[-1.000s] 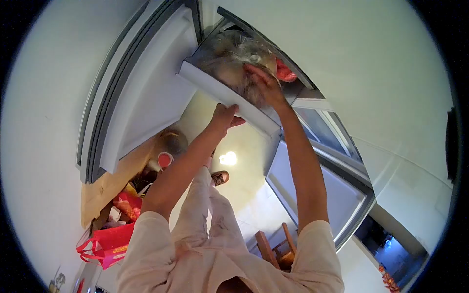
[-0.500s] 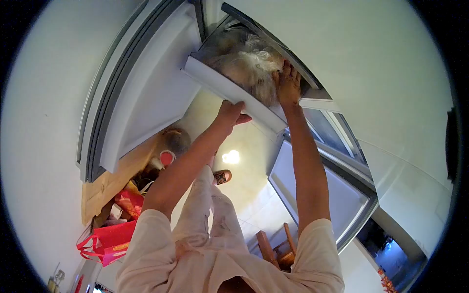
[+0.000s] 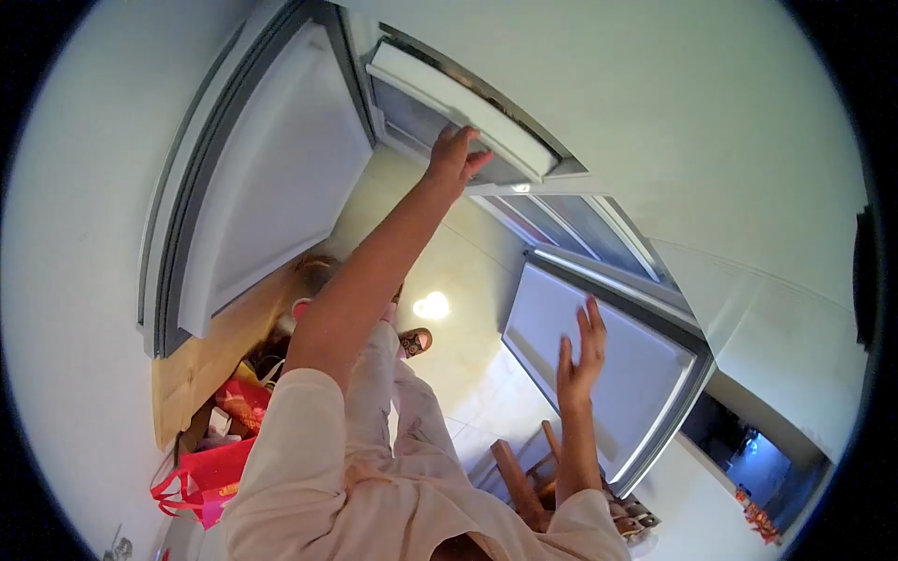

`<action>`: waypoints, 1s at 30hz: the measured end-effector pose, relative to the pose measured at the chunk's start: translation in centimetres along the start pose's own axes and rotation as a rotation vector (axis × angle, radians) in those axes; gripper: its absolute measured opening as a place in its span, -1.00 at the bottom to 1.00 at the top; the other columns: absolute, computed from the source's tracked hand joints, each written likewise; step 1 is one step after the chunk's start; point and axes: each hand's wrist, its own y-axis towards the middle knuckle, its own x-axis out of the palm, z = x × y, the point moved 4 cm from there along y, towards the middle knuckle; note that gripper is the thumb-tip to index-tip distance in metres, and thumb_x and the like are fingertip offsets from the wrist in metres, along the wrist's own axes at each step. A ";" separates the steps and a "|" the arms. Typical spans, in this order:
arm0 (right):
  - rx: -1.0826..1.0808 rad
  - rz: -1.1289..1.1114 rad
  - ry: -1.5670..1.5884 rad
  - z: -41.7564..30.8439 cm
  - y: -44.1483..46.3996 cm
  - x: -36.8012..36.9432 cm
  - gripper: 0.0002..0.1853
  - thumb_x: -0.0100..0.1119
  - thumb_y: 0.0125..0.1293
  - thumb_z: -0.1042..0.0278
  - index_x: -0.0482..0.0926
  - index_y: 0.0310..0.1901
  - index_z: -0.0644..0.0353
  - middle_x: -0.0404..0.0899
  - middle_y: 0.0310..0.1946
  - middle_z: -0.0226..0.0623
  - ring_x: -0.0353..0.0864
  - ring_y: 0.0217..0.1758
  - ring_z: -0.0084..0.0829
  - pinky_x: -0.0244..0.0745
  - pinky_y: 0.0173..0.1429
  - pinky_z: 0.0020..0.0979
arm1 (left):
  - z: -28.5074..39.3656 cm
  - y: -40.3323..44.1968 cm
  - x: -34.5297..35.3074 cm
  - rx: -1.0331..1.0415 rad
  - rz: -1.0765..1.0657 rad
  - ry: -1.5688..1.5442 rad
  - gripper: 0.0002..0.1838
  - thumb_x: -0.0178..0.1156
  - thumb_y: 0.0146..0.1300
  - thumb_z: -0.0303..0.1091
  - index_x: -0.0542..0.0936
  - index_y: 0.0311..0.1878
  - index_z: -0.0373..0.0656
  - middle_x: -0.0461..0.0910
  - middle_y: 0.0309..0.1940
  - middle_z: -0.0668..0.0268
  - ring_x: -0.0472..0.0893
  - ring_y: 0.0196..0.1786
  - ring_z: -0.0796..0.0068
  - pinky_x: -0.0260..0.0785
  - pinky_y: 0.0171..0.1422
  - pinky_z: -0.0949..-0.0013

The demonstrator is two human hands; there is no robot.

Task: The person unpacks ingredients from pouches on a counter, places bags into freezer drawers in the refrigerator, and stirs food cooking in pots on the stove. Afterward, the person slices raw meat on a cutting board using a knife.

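Observation:
The white-fronted freezer drawer [image 3: 468, 98] sits pushed in almost flush at the upper middle of the view. Against its lower front edge is my left hand [image 3: 456, 161], thumb apart from the fingers; whether it presses or merely rests there, I cannot tell. My right hand [image 3: 582, 355] is raised in the air, fingers stretched and holding nothing. Behind it, lower down, an open fridge door [image 3: 608, 360] shows its white inner panel. The drawer's contents are hidden apart from a thin dark strip above its front.
Another open door [image 3: 281, 178] stands at the left. To the right of the drawer is a second compartment with drawers [image 3: 585, 229]. A red bag [image 3: 210, 472] lies at lower left, beside a wooden board [image 3: 224, 341]. Wooden chair parts [image 3: 519, 481] stand near my right arm.
The drawer has slid inward, hiding the plastic-wrapped contents seen before. My left hand moved up with its front. My right hand left the contents and came down toward me.

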 end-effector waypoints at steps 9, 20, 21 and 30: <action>0.258 0.389 -0.474 6.1 -17.0 -20.1 -0.55 -0.01 0.35 0.43 0.29 0.27 0.20 0.21 0.33 -0.08 0.20 0.39 -0.12 0.11 0.41 -0.10 | -0.7 2.6 1.6 0.025 -0.082 0.355 -0.27 0.20 0.03 -0.50 0.20 0.32 0.00 0.48 -0.05 0.31 0.50 -0.08 0.36 0.43 -0.01 0.29; 0.685 0.310 -0.114 20.3 -31.6 -22.4 -0.52 0.03 0.39 0.17 0.35 0.19 0.36 0.42 0.16 0.00 0.41 0.22 -0.17 0.28 0.28 -0.32 | 23.1 -38.5 -9.7 1.406 0.467 1.412 -0.52 0.09 0.22 -0.51 0.38 0.24 -0.17 0.38 0.23 0.15 0.36 0.28 0.18 0.18 0.35 0.23; 0.642 0.272 -0.159 20.4 -32.3 -22.2 -0.53 0.04 0.38 0.18 0.37 0.17 0.37 0.42 0.15 -0.01 0.41 0.22 -0.16 0.29 0.28 -0.31 | 25.1 -39.2 -12.5 1.399 0.569 1.408 -0.59 0.11 0.26 -0.42 0.42 0.19 -0.21 0.46 0.14 0.14 0.42 0.21 0.21 0.22 0.31 0.25; 0.487 0.248 0.098 4.8 -26.9 -18.9 -0.50 0.19 0.21 0.43 0.38 0.21 0.21 0.45 0.07 -0.11 0.54 -0.01 -0.25 0.49 0.02 -0.32 | 27.3 -36.3 -22.8 0.932 0.629 1.332 -0.55 0.03 0.37 -0.10 0.51 0.08 -0.32 0.61 -0.13 0.16 0.56 -0.06 0.42 0.37 0.05 0.40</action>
